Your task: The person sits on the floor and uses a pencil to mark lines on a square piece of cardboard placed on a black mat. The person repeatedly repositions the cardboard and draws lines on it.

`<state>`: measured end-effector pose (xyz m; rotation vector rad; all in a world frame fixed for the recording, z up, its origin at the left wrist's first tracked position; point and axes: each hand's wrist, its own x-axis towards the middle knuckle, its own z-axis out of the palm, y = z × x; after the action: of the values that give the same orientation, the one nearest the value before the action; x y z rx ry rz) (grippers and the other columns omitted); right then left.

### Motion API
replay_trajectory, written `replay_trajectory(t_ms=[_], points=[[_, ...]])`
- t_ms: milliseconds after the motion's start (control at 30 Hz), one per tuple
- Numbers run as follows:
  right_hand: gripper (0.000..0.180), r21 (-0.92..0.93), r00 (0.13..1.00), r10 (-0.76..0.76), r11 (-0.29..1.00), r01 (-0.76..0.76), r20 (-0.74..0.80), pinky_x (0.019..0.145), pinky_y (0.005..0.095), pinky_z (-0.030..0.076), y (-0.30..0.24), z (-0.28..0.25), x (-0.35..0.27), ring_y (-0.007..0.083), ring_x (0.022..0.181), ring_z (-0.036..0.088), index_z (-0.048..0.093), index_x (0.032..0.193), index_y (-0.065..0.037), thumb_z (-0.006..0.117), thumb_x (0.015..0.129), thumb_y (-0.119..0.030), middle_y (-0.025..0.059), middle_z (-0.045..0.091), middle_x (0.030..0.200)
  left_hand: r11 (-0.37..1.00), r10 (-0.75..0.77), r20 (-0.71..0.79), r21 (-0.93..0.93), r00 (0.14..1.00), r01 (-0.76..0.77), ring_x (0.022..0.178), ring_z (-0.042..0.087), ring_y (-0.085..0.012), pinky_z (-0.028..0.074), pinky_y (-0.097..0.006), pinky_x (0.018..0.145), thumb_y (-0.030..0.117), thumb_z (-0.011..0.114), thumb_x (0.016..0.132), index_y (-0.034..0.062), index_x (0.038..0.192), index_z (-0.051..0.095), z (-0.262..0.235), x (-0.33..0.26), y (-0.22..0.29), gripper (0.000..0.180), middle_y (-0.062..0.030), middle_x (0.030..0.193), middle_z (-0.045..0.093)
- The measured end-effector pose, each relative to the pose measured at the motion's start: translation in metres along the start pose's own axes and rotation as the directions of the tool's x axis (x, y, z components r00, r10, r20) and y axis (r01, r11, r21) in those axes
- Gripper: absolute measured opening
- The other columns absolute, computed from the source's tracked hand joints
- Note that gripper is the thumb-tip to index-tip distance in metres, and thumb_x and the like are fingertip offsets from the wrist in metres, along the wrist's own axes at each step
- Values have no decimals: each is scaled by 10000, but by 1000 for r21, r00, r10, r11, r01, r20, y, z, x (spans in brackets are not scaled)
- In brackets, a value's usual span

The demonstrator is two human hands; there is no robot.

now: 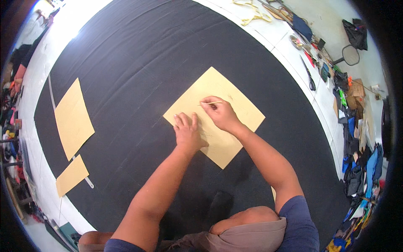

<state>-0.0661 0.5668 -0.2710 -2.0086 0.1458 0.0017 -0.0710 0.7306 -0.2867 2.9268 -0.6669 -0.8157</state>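
Note:
A yellow-tan sheet of card (210,84) lies turned like a diamond on a wide spread of black fabric (138,63). My left hand (188,132) presses flat on the card's left part, fingers spread and holding nothing. Pinched in my right hand (222,115) is a thin pencil (216,102), its tip over the middle of the card. Whether the tip touches the surface, I cannot tell. Faint pencil marks show on the card beside my left hand and above my right. Fine pale lines run across the fabric to the left.
At left, a larger card piece (74,119) and a smaller one (72,176) lie over a long metal ruler (89,183). Along the right of the white tiled surface (273,33) are black-handled scissors (311,82), a yellow tape measure (257,17) and heaped cloth scraps (357,176).

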Motion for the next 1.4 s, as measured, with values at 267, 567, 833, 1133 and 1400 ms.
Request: replay_trajectory(t_ms=[267, 567, 833, 1133, 1400], points=[[293, -29, 920, -5, 999, 18, 391, 931, 381, 579, -9, 72, 53, 286, 1041, 755, 734, 1149, -25, 645, 1004, -263, 162, 781, 1085, 1000, 1, 109, 23, 994, -4, 1522, 208, -581, 314, -633, 1202, 545, 867, 718, 12, 1618, 296, 1, 3, 8, 1192, -356, 1647, 219], [275, -55, 909, -27, 997, 55, 415, 884, 402, 581, -11, 89, 70, 321, 980, 759, 754, 1094, -24, 678, 985, -264, 187, 778, 1038, 999, 26, 145, 23, 989, -29, 1510, 229, -592, 305, -642, 1206, 490, 777, 829, -1, 1603, 338, 5, 4, 6, 1017, -319, 1654, 254], [259, -75, 895, -115, 984, 162, 431, 917, 429, 568, -7, 94, 72, 350, 997, 739, 766, 1062, -30, 677, 972, -256, 176, 775, 1054, 998, 33, 167, 38, 985, -40, 1512, 326, -483, 315, -636, 1203, 439, 684, 916, 1, 1587, 377, -7, 1, 9, 858, -262, 1609, 400], [251, -215, 937, -125, 956, 202, 326, 919, 459, 557, 6, 78, 80, 365, 1001, 716, 750, 1058, -57, 620, 987, -260, 153, 764, 1028, 999, -30, 91, 25, 995, 28, 1517, 246, -564, 310, -631, 1205, 514, 813, 799, 39, 1640, 252, -5, 2, 9, 1118, -325, 1649, 250], [266, -284, 960, -56, 949, 136, 273, 892, 453, 563, 15, 42, 92, 362, 988, 726, 722, 1099, -39, 600, 1004, -255, 172, 763, 1019, 999, -30, 98, 24, 995, 28, 1512, 229, -590, 343, -627, 1182, 572, 861, 735, 92, 1661, 231, -9, 3, 11, 1218, -362, 1640, 221]])
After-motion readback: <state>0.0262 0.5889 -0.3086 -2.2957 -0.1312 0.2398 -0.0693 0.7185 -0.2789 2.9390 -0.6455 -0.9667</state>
